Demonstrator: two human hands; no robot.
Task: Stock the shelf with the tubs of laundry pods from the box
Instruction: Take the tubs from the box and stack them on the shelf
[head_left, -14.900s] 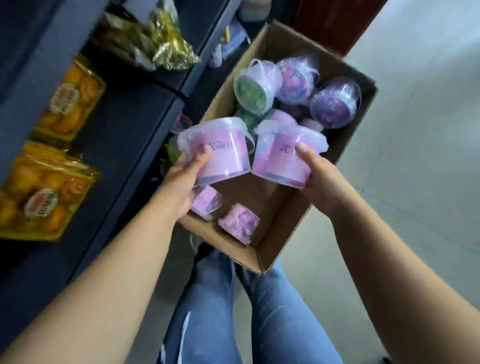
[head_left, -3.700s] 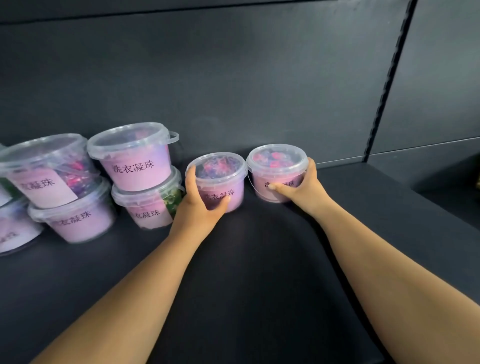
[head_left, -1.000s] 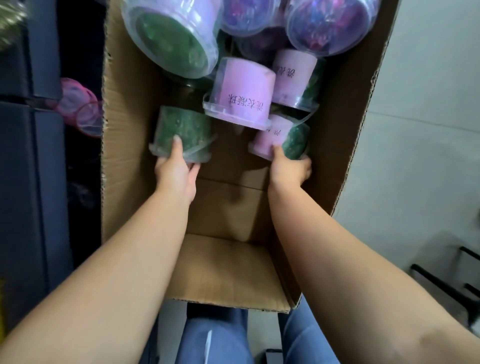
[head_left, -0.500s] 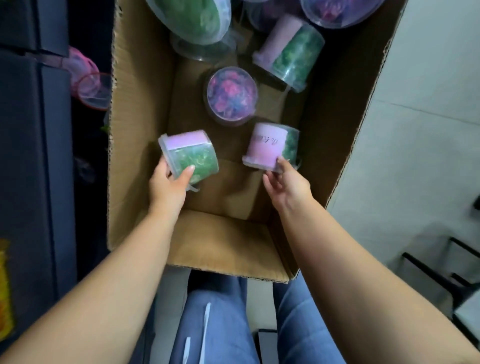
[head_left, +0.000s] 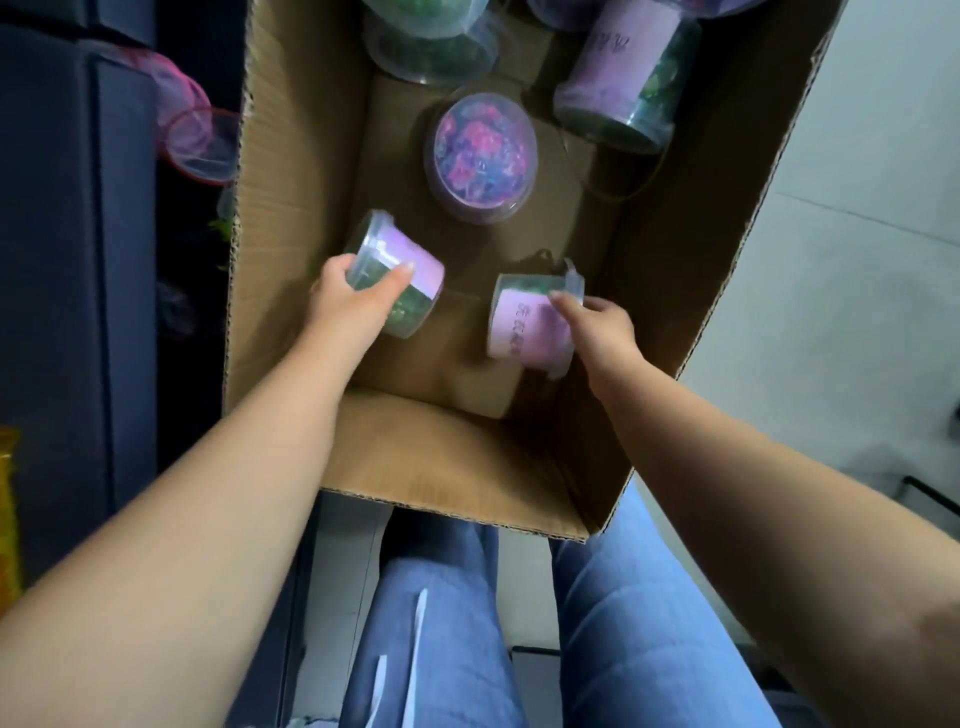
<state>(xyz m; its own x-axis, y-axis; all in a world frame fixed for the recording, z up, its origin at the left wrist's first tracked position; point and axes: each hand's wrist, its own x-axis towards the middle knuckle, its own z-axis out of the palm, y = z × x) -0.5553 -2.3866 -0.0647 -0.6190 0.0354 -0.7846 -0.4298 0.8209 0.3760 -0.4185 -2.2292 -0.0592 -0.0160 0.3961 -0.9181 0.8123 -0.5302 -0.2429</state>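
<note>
I look down into an open cardboard box (head_left: 291, 218). My left hand (head_left: 350, 301) grips a small clear tub with green pods and a pink label (head_left: 410, 270), tilted on its side above the box floor. My right hand (head_left: 597, 325) holds a second small tub with a pink label (head_left: 524, 322), also tilted. A tub of pink and purple pods (head_left: 485, 156) stands upright further in. Several more tubs (head_left: 623, 88) lie at the far end of the box, partly cut off by the frame.
A dark shelf unit (head_left: 78, 260) runs along the left, with pink-rimmed tubs (head_left: 200, 145) on a lower level beside the box. Yellow packaging (head_left: 8, 509) shows at the left edge. My legs in jeans (head_left: 597, 623) are below, pale floor (head_left: 857, 260) at right.
Both hands have lifted their tubs off the box floor and turned them. The view has shifted closer over the box.
</note>
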